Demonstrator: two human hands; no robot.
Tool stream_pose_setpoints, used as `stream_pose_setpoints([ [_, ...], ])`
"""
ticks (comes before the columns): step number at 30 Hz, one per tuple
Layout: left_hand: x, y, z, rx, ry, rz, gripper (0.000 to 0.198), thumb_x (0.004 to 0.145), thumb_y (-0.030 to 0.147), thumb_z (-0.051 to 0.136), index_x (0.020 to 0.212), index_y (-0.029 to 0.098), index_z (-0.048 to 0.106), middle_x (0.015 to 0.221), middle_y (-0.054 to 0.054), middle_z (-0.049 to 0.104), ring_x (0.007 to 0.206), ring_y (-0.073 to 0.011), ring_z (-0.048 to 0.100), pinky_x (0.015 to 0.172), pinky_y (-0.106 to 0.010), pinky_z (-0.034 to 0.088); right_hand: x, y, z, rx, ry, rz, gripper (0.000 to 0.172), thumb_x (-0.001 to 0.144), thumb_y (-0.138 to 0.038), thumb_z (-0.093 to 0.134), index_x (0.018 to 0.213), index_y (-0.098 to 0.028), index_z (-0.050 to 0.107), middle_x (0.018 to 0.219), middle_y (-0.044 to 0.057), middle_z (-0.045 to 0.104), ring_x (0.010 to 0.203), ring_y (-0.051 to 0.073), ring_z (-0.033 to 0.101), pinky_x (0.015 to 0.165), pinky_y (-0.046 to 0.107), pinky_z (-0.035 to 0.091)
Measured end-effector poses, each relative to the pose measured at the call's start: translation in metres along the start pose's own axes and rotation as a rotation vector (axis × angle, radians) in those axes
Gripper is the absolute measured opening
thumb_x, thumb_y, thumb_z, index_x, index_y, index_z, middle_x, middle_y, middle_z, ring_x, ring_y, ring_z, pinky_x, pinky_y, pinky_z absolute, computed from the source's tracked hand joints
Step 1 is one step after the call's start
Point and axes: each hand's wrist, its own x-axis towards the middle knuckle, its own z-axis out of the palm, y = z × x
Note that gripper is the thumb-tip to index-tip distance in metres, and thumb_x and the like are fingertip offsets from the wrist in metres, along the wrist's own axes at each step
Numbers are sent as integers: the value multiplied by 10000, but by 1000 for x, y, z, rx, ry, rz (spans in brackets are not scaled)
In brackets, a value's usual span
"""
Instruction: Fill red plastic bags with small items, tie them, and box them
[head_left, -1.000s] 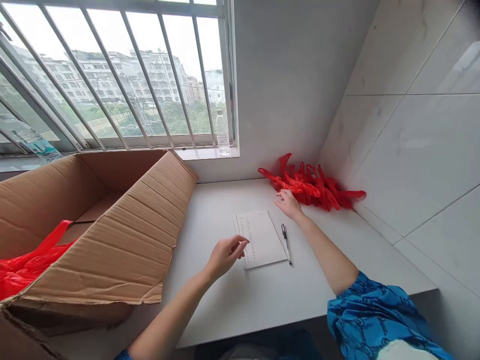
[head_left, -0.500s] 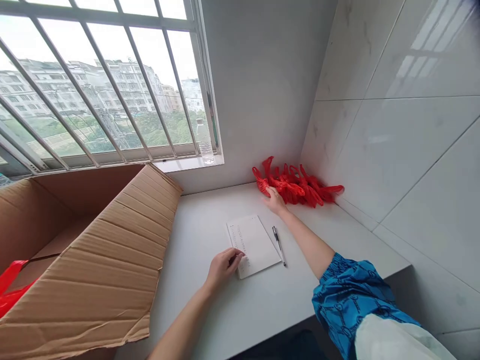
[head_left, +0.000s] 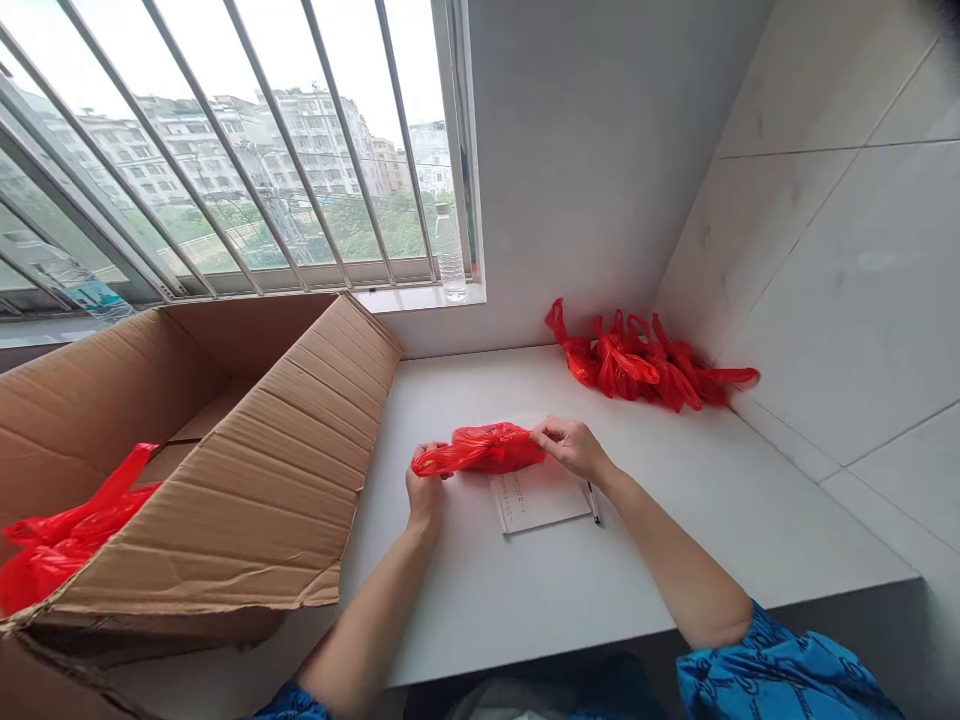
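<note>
A red plastic bag (head_left: 491,449) is stretched between my two hands above the white tabletop. My left hand (head_left: 425,482) is closed on its left end, and my right hand (head_left: 576,447) pinches its right end. Whether anything is inside the bag, I cannot tell. Beneath it lies a notebook (head_left: 536,505) with handwriting on the page, its upper part covered by the bag. A pen (head_left: 594,503) rests along the notebook's right side, partly hidden by my right hand and wrist.
Several more red plastic bags (head_left: 637,362) are heaped at the back right against the wall. To the left stands an open cardboard box (head_left: 247,470) with a red bag (head_left: 71,535) in it. A clear bottle (head_left: 450,255) is on the windowsill, and another bottle (head_left: 82,285) lies farther left.
My right hand has brought one red bag from the heap to above the notebook. My left hand has left the page and taken hold of the bag's other end. The view has shifted left.
</note>
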Motion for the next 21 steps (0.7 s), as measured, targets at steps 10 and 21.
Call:
stream_pose_setpoints([
  [10,10,67,6,506,-537,410,243,895,349,605,1112,291,700,1099,-52,682,984,-212,651,859,-330,513,-15,-17,36,-293,58,-116,241,952,-424,559,1113,-254,615,1123,51,685,584,135,590,586,282,458],
  [21,28,43,-2,344,-307,196,278,884,423,614,1063,233,711,823,-20,722,768,-165,651,712,-274,515,-10,-2,-8,-209,87,-52,155,965,-297,543,912,-274,687,876,-5,663,622,130,569,604,261,431],
])
